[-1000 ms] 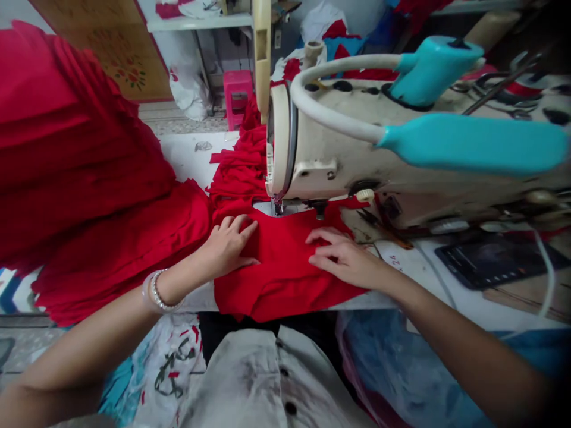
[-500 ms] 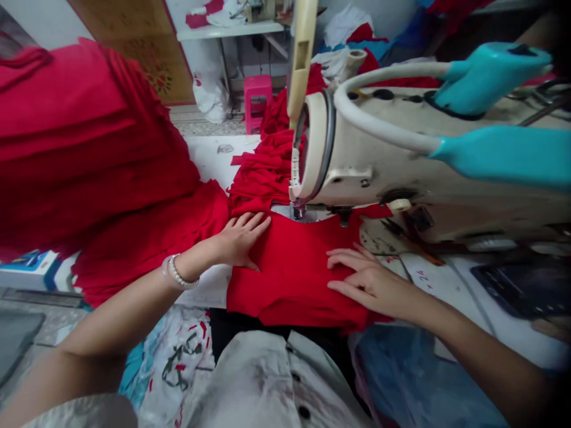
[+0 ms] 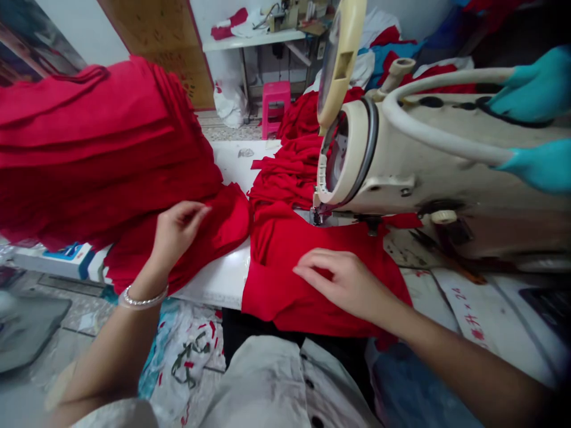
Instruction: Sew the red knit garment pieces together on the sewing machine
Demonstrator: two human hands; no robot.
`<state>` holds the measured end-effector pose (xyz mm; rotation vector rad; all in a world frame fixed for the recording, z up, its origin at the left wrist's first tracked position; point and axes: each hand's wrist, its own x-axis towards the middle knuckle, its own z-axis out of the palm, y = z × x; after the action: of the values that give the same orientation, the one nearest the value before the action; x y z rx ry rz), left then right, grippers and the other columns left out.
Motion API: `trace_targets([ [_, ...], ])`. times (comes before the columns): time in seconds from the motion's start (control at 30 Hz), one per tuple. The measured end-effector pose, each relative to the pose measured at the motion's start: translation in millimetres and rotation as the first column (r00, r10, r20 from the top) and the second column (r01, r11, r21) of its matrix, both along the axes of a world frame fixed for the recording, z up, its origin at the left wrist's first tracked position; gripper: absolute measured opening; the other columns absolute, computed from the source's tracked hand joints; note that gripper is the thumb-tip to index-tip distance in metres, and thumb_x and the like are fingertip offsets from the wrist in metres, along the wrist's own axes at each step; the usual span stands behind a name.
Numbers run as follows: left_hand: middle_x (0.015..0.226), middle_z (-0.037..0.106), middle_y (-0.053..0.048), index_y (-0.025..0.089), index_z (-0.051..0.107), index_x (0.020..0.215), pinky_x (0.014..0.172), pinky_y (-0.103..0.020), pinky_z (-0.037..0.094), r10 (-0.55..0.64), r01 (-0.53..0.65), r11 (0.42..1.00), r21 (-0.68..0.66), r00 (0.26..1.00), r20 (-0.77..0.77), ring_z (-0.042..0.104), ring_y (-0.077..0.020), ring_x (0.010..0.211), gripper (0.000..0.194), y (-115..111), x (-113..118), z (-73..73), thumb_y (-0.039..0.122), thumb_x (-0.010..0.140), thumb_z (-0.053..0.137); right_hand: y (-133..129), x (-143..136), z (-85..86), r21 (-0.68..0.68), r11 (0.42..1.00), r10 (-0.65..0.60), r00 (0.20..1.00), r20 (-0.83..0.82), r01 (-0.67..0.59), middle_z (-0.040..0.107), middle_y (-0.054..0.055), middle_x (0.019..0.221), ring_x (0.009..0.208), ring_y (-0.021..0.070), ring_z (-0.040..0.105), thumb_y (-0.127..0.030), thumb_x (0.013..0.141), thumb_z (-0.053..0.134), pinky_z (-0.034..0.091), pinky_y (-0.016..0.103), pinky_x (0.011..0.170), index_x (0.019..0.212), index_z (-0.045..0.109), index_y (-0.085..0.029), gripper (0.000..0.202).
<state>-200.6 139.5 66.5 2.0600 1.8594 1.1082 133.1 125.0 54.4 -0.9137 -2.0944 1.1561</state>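
A red fabric piece [image 3: 272, 291] lies across the front of the sewing table, its curved far edge beside the needle area of a cream sewing machine [image 3: 383, 154]. Resting on this piece, my right hand [image 3: 339, 279] has thumb and fingers pinched together on the cloth. My left hand [image 3: 176, 235] is over the lower part of a tall stack of red cut fabric [image 3: 134, 148]. Its fingers are curled in towards the thumb, and whether cloth is between them cannot be made out. Bunched red fabric [image 3: 289, 172] lies behind the needle.
A pair of snips [image 3: 423, 241] and an orange-brown tool [image 3: 468, 270] lie under the machine arm. A dark phone-like device [image 3: 548, 303] is at the right. Behind stand a pink stool [image 3: 275, 107] and another sewing table [image 3: 254, 40]. Scraps lie on white plastic [image 3: 196, 356] below left.
My left hand has lifted off the red piece and moved left over the stack. My right hand has shifted inward, its spread fingers now pinched. The piece's left part has wrinkled. The view has shifted.
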Motion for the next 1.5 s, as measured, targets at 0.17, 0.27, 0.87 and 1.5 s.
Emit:
trace_targets([
  [0.17, 0.083, 0.074, -0.004, 0.019, 0.077, 0.088, 0.066, -0.021, 0.051, -0.37, 0.365, 0.928, -0.072, 0.926, -0.075, 0.068, -0.0135, 0.071, 0.021, -27, 37, 34.0, 0.034, 0.095, 0.064, 33, -118, 9.0, -0.802, 0.54, -0.229, 0.872, -0.432, -0.255, 0.07, 0.005, 0.078, 0.073, 0.0157, 0.067, -0.049, 0.092, 0.063, 0.057, 0.031, 0.073, 0.081, 0.065, -0.016, 0.035],
  [0.27, 0.092, 0.077, -0.004, 0.022, 0.077, 0.096, 0.072, -0.024, 0.055, -0.456, 0.45, 0.884, -0.126, 0.89, -0.015, 0.07, -0.0155, 0.079, 0.022, -33, 45, 57.8, 0.042, 0.092, 0.069, 39, -147, 10.3, -0.73, 0.662, -0.316, 0.822, -0.474, -0.166, 0.065, -0.002, 0.071, 0.068, 0.0112, 0.061, -0.024, 0.082, 0.073, 0.052, 0.026, 0.072, 0.078, 0.063, -0.017, 0.013],
  [0.87, 0.086, 0.07, -0.005, 0.018, 0.074, 0.088, 0.066, -0.023, 0.053, -0.467, 0.564, 0.777, -0.279, 0.814, 0.345, 0.064, -0.0151, 0.077, 0.034, 6, 69, 20.0, 0.051, 0.091, 0.064, -26, -2, -21.3, -0.218, 0.922, -0.355, 0.924, -0.142, 0.32, 0.074, 0.002, 0.08, 0.07, 0.0151, 0.069, -0.027, 0.085, 0.068, 0.055, 0.025, 0.064, 0.093, 0.072, -0.018, 0.012],
  [1.5, 0.085, 0.076, -0.006, 0.015, 0.074, 0.086, 0.069, -0.021, 0.048, -0.756, 0.74, 0.652, -0.165, 0.651, -0.067, 0.07, -0.0162, 0.078, 0.007, 102, 166, -42.3, 0.021, 0.088, 0.072, -26, 28, -40.4, 0.695, 0.708, -0.386, 0.891, 0.238, 0.121, 0.064, 0.007, 0.077, 0.073, 0.0186, 0.06, -0.01, 0.097, 0.05, 0.054, 0.033, 0.07, 0.089, 0.067, -0.014, 0.02],
])
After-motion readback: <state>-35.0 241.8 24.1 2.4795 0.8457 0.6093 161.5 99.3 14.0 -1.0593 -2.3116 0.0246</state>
